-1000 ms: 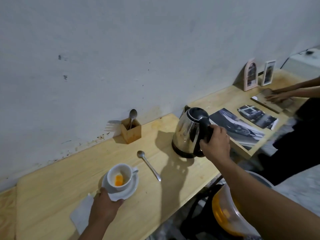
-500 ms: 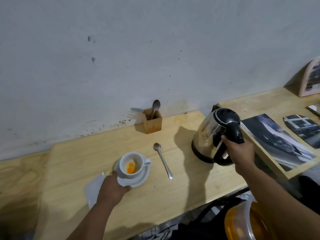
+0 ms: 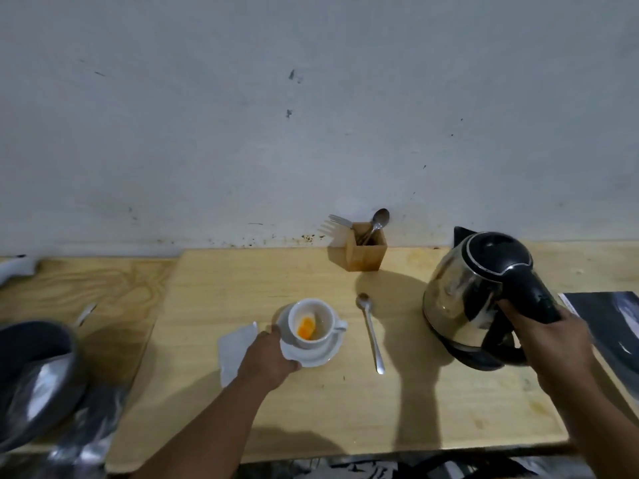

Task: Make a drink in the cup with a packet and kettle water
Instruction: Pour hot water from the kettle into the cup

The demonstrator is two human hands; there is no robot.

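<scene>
Your right fingers [image 3: 518,314] wrap tight around the kettle [image 3: 470,295] handle, closed fully on it, so your right hand [image 3: 549,344] can carry the weight with the spout aimed away, toward the wall. Your left fingers [image 3: 276,331] curl on the saucer [image 3: 323,356] rim, loosely closed, and your left hand [image 3: 268,361] likely steadies the cup [image 3: 311,323] for pouring. Orange powder sits in the cup; a spoon [image 3: 370,331] lies between cup and kettle, ready for stirring, and white paper [image 3: 235,347], maybe the packet, lies under your left wrist. Against the earlier frame, the kettle looks raised and nearer the cup, while your left grip is unchanged.
</scene>
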